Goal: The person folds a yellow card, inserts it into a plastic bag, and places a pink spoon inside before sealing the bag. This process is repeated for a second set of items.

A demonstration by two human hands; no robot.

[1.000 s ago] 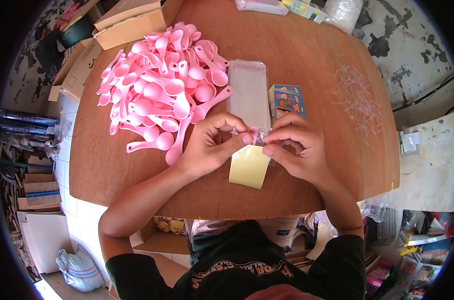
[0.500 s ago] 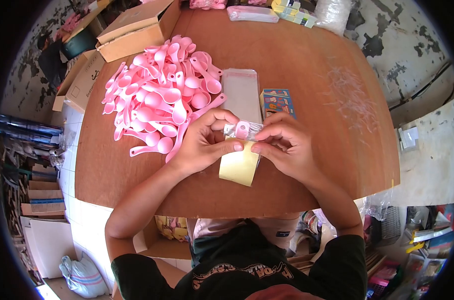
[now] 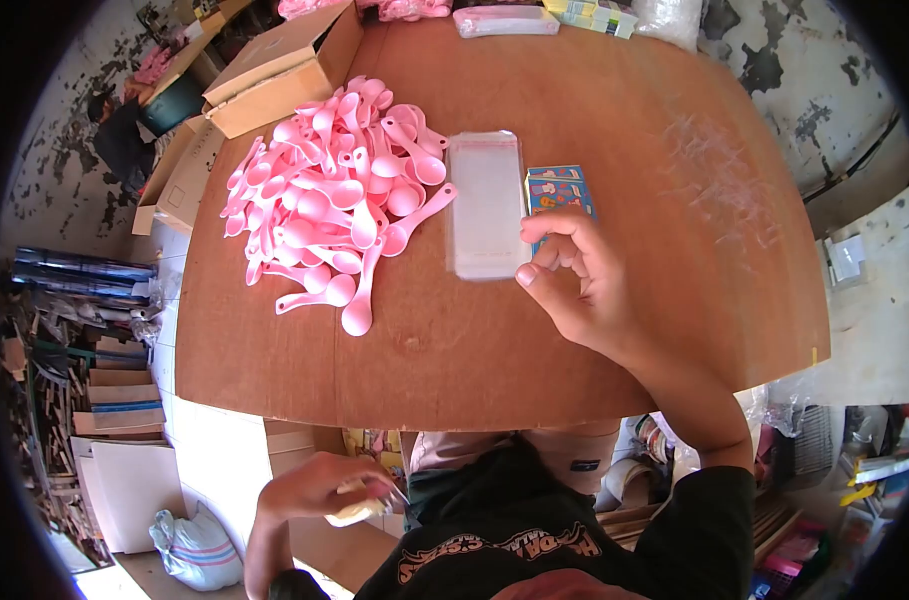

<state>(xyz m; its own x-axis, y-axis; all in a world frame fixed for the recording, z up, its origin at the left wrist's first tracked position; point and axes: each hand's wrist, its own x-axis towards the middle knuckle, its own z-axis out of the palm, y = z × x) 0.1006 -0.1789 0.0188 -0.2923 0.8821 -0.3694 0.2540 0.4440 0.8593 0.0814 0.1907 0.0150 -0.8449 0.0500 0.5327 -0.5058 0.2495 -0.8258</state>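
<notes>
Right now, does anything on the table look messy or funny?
Yes. The pink spoons lie in a loose heap, pointing every way, with a few handles sticking out over the table. Thin clear strips are scattered on the far right side. The clear bags and the small colourful box lie flat and tidy.

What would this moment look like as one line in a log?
left hand: below table edge, holds packet | right hand: empty, beside clear bags | pink spoons: piled

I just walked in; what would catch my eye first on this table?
A big heap of pink plastic spoons on the left of the wooden table. Beside it lies a stack of clear bags, with the right hand curled at its lower corner. The left hand is below the table edge, holding a small packet.
</notes>
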